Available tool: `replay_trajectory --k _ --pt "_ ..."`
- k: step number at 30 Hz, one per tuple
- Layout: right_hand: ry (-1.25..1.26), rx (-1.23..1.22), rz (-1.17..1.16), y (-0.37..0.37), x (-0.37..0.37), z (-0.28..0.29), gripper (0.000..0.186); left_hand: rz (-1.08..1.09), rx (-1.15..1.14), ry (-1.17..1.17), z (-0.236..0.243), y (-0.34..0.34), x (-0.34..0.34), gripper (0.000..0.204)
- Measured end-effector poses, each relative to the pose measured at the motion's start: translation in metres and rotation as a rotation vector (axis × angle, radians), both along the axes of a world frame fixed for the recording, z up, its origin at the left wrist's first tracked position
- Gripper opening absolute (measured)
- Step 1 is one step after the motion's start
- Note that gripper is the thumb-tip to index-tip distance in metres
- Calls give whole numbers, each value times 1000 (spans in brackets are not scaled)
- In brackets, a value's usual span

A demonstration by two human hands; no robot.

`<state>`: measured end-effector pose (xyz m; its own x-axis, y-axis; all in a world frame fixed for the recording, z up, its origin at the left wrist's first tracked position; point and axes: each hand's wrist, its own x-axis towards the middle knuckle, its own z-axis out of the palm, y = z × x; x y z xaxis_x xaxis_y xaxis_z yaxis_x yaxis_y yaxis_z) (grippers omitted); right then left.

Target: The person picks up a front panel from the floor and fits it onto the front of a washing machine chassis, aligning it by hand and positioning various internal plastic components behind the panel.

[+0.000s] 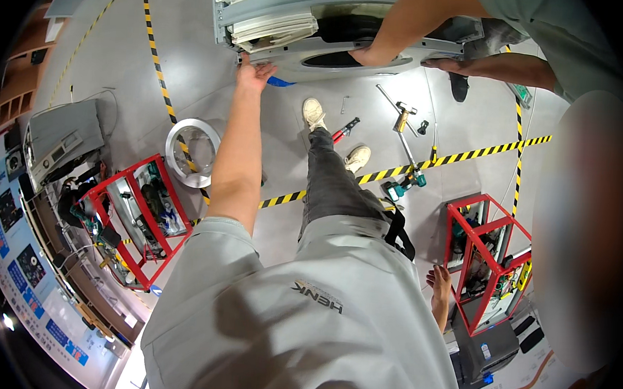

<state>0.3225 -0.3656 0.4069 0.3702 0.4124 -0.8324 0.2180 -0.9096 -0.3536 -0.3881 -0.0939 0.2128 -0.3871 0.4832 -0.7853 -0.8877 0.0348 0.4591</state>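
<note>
At the top stands an open-framed appliance, apparently a washing machine body, with a pale front panel (284,59) that has a dark oval opening. My left hand (253,73) reaches up to the panel's left corner, palm turned up and fingers stretched out. It is at or just beside the edge; whether it bears any weight I cannot tell. My right hand (440,279) hangs low by my side, fingers loosely apart with nothing in them, close to a red-framed cart (490,255). A co-worker's hand (366,55) reaches to the opening, and their other hand (444,63) lies at the panel's right end.
On the floor lie red-handled pliers (345,130), a hammer (404,114), a teal power tool (403,186) and several long tools. A round door ring (170,150) lies left of my arm, near another red-framed cart (139,219). Yellow-black tape (464,152) marks the floor.
</note>
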Motion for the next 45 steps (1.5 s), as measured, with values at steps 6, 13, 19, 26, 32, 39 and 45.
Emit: replay_trajectory --k 6,13,19,26,32,39,45 --pt "6 16 17 8 -6 4 27 -8 -18 47 -5 -1 -1 68" --pt "-6 5 73 13 -1 -1 23 -73 -37 144 -23 -4 -7 67" --pt "-28 16 70 19 -2 -3 21 -57 -69 117 -14 -4 -3 69" --pt "-33 -1 101 30 -25 4 23 122 51 -171 20 11 65 93" --pt "-72 16 140 30 -19 9 25 72 122 -322 33 35 123 86" --pt "-51 23 107 4 22 -6 21 -40 154 -212 23 71 133 43" --pt "-36 -9 116 -1 16 0 20 41 132 -295 15 79 136 31"
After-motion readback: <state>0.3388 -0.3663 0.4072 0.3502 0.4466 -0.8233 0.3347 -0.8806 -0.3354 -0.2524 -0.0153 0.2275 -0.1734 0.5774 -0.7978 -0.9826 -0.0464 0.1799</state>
